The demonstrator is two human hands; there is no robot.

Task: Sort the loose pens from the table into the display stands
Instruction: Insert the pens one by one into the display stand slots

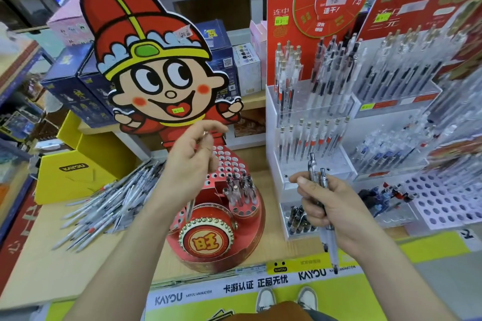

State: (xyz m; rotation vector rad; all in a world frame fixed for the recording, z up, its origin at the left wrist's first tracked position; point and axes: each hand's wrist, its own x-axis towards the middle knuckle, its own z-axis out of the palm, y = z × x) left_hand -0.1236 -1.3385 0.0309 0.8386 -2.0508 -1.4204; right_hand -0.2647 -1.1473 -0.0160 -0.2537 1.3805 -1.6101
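Observation:
A pile of loose clear pens (109,203) lies on the wooden table (52,268) at the left. In the middle stands a round red display stand (224,255) with a tier of holes; several pens (240,189) stand in its right side. My left hand (193,164) hovers over this stand and pinches a single pen (190,210) that hangs tip down. Further right, my right hand (336,208) grips a small bunch of clear pens (317,177), clicker ends up, in front of the white tiered display stand (276,164).
A large cartoon cutout (156,65) rises behind the red stand. The white stand's tiers hold rows of pens (313,138). A white tray with holes (448,203) sits at the far right. A yellow box (75,177) stands behind the pile. Boxes fill the shelves behind.

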